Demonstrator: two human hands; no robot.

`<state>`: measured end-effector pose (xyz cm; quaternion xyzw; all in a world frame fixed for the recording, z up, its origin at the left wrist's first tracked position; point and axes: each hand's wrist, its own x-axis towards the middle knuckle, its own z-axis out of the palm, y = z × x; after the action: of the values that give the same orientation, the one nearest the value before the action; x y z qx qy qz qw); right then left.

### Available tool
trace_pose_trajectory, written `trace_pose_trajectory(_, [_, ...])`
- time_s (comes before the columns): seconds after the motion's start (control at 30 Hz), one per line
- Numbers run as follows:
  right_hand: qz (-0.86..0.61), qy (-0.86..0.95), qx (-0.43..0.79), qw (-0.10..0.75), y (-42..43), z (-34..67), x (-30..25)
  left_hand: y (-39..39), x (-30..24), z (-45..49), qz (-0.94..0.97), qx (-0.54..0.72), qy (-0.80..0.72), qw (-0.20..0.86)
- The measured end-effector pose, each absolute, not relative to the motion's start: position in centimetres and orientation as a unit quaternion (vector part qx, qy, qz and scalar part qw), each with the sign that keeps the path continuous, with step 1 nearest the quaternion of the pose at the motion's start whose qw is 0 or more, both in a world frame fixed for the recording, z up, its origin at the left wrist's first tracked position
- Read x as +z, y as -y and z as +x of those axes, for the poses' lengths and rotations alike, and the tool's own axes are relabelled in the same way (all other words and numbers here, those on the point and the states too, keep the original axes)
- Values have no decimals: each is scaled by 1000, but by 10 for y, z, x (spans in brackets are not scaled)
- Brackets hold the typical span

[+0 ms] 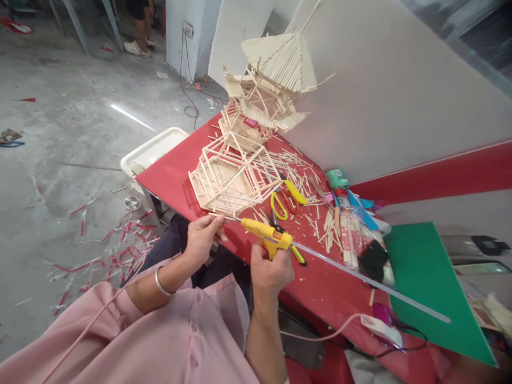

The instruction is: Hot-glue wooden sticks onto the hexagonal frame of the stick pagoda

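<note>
My right hand (272,273) is wrapped round the grip of a yellow hot glue gun (262,230). A long translucent glue stick (368,280) runs out of its back end. Between thumb and fingers, my left hand (201,237) pinches a thin wooden stick (229,216), with the gun's nozzle close to it; whether they touch I cannot tell. Just beyond my hands, an open framework of glued wooden sticks (234,178) sits on the red table (172,173). Behind it stands a taller stick model (276,80) with a pointed, layered roof.
Yellow-handled scissors (279,207), pliers (294,192) and loose sticks (292,165) lie right of the framework. Bundled sticks (352,234) and a green board (424,277) are farther right. A white stool (154,146) and floor scraps (124,240) are left. Another person's legs (140,32) show behind.
</note>
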<state>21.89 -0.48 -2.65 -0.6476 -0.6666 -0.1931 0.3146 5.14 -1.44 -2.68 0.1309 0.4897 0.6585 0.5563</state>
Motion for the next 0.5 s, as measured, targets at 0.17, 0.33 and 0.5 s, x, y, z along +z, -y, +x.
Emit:
trace_pose_trajectory(0.17, [-654, 668, -176, 308, 5, 220, -27, 15, -27, 51, 131, 660, -486, 558])
trace_pose_trajectory(0.33, [-652, 659, -193, 321, 4, 217, -23, 15, -24, 51, 127, 663, -484, 558])
trace_pose_trajectory(0.5, [-655, 665, -154, 323, 5, 214, -20, 14, -27, 51, 126, 665, -483, 555])
